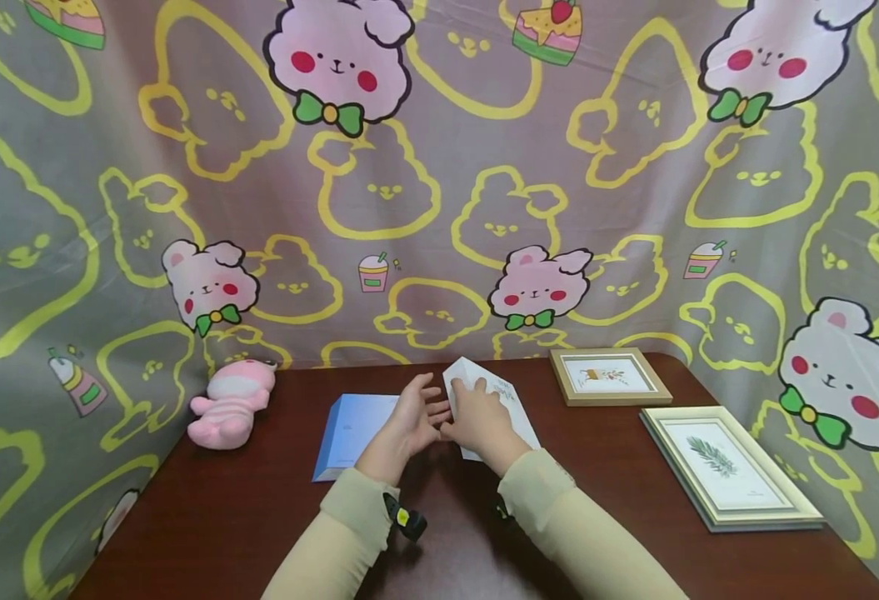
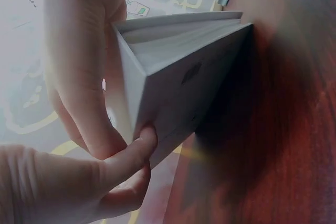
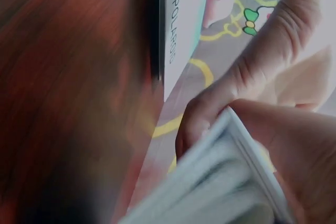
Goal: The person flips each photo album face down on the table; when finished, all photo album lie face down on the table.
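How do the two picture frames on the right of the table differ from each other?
The far frame is smaller, with a brown-gold border; the near frame is larger, with a pale cream border. The far frame shows a small yellowish motif, the near frame a green leaf. Both lie flat on the dark table.

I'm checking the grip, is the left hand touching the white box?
Touching. The left wrist view shows the left hand with a fingertip pressed against the edge of the white box.
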The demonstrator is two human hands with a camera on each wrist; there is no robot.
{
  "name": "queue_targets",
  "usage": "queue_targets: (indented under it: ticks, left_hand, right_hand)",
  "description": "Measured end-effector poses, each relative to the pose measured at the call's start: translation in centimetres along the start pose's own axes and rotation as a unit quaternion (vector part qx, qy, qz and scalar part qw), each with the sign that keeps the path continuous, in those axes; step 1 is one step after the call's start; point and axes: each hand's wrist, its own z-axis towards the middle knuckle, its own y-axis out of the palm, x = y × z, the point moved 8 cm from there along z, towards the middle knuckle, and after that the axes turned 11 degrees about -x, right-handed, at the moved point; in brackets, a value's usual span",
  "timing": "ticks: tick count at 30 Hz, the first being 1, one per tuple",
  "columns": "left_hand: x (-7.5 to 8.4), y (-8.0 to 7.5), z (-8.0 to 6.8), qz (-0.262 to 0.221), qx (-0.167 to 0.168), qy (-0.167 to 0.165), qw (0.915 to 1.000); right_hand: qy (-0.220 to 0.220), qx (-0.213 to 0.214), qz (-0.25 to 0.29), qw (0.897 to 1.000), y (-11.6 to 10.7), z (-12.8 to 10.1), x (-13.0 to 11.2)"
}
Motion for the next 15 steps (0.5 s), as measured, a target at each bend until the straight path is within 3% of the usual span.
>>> queue_targets:
  ticks: [8, 15]
  left_hand:
    - [0.5, 0.3, -0.3, -0.011, -0.008, 0.005, 0.9999]
    - [0.9, 0.6, -0.4, -0.01, -0.011, 0.008, 0.9999]
  right_hand:
    - [0.02, 0.041, -0.03, 0.999, -0.6, 0.0, -0.6]
    - [0.014, 0.053, -0.022, 0.998, -1.2, 0.0, -0.5]
